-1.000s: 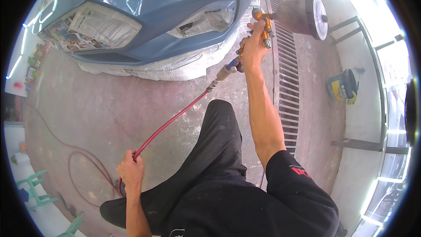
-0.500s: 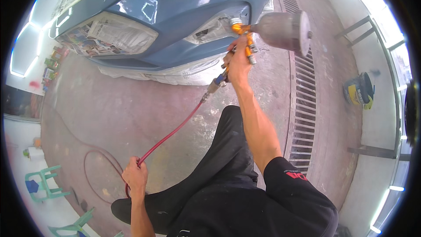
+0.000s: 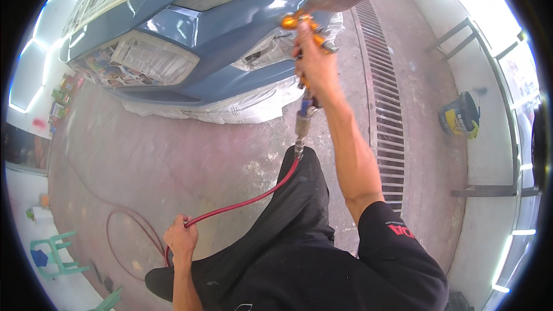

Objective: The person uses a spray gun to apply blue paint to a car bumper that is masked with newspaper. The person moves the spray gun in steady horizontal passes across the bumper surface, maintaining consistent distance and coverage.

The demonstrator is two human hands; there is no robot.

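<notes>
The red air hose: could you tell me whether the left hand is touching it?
Touching. The head view shows the left hand closed around the red air hose, which emerges from its fist.

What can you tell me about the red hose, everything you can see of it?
The red hose is thin, flexible and looks like rubber or plastic. Its upper end joins a metal fitting under the spray gun, which the right hand grips. From there it sags in a curve across the dark trouser leg down to the left hand, which is closed around it. Past that hand it drops to the concrete floor and lies in a loose loop, trailing off to the left.
</notes>
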